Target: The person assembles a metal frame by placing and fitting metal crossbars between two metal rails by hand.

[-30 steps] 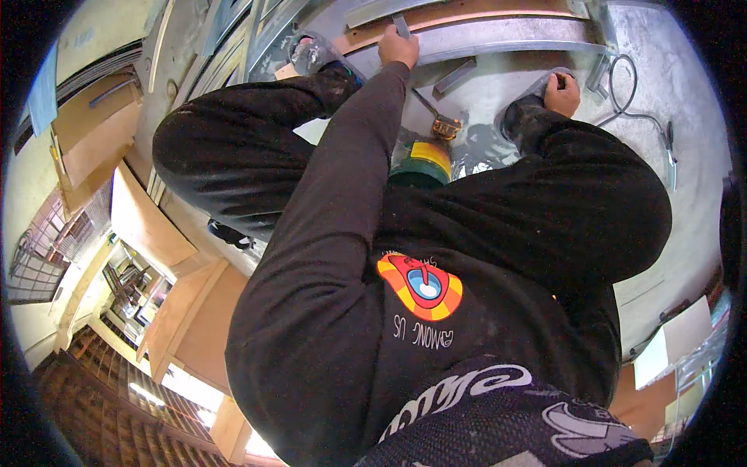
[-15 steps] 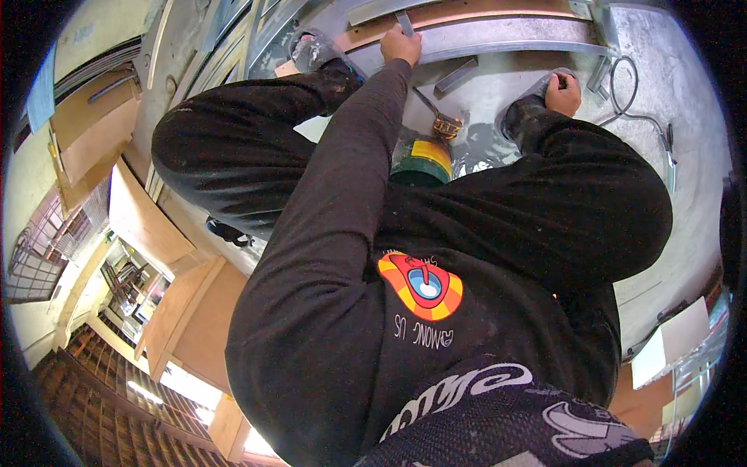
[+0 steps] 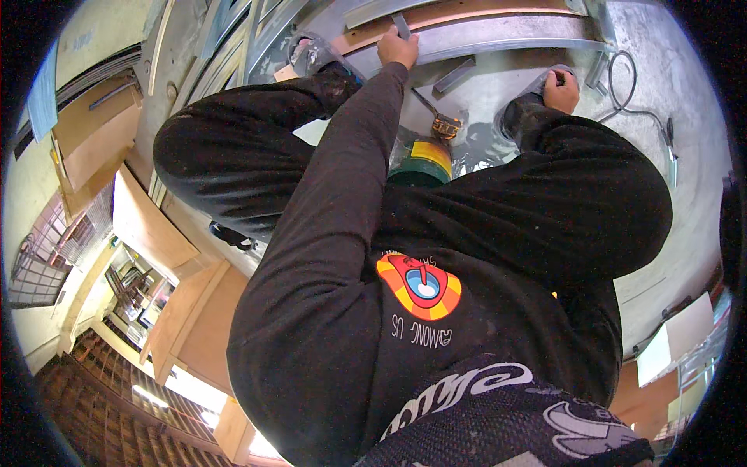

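Note:
My left hand [image 3: 398, 51] is closed round a short grey metal strip [image 3: 401, 26], whose end sticks up past the fingers. It is beside a long silvery metal channel [image 3: 506, 35] with a reddish-brown strip [image 3: 467, 17] along it. My right hand [image 3: 561, 93] is by my right shoe, its fingers curled and thumb tip close to the index finger; whatever it may hold is too small to make out. Between the hands lie a short metal channel offcut [image 3: 454, 76] and a yellow-and-black object [image 3: 446, 128] with a dark bar reaching from it.
Between my legs is a round yellow-and-green container [image 3: 428, 159]. A looped grey cable [image 3: 622, 82] and a slim tool [image 3: 671, 152] lie on the grey floor at the right. Long metal profiles [image 3: 222, 43] lie at the far left, near wooden panels [image 3: 148, 218].
My left hand has shifted very slightly left with the metal strip still in it. My right hand stays by the shoe, almost unmoved.

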Demonstrator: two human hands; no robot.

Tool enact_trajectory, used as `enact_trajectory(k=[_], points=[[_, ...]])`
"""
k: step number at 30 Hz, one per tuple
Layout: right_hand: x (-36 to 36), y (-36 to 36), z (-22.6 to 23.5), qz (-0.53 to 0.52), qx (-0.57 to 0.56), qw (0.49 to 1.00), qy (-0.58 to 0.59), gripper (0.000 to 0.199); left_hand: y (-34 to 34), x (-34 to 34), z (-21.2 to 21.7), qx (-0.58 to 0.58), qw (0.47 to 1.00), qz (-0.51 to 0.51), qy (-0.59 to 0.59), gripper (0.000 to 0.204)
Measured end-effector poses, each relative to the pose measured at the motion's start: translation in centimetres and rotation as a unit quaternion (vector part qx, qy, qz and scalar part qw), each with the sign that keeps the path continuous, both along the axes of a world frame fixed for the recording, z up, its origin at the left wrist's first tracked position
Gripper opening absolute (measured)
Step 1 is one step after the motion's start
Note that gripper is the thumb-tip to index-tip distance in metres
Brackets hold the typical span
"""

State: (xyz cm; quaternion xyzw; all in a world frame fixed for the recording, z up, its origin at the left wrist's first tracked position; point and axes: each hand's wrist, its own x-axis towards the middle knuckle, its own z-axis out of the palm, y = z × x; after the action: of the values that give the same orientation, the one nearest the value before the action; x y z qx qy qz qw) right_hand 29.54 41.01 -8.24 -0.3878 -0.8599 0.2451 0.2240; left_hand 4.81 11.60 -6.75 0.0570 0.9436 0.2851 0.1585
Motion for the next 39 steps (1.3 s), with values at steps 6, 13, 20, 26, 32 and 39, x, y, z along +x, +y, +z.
enact_trajectory(k=[6, 13, 20, 26, 32, 39], points=[[-0.2, -0.3, 0.4, 0.002, -0.032, 0.999, -0.004, 0.02, -0.3, 0.0, 0.1, -0.019, 1.0, 0.004, 0.014, 0.044], [0.6, 0.0, -0.6, -0.014, -0.001, 1.0, 0.025, 0.015, 0.4, 0.4, 0.1, 0.012, 1.0, 0.019, 0.011, 0.041], [-1.0, -0.7, 0.7, -0.01, -0.052, 0.998, 0.032, 0.014, -1.7, -1.3, -2.1, -0.012, 0.997, 0.001, 0.079, 0.046], [0.0, -0.7, 0.6, -0.03, -0.045, 0.998, 0.019, 0.013, -0.7, -0.6, -0.3, 0.011, 1.0, -0.019, -0.011, 0.04], [-1.4, -1.2, 1.6, -0.017, -0.058, 0.998, 0.033, 0.013, -1.9, -1.6, -0.9, -0.038, 0.999, -0.017, 0.026, 0.061], [0.0, -0.7, 0.7, -0.033, -0.063, 0.997, 0.013, 0.018, -0.6, -0.7, 0.4, -0.021, 0.998, -0.013, -0.055, 0.062]])
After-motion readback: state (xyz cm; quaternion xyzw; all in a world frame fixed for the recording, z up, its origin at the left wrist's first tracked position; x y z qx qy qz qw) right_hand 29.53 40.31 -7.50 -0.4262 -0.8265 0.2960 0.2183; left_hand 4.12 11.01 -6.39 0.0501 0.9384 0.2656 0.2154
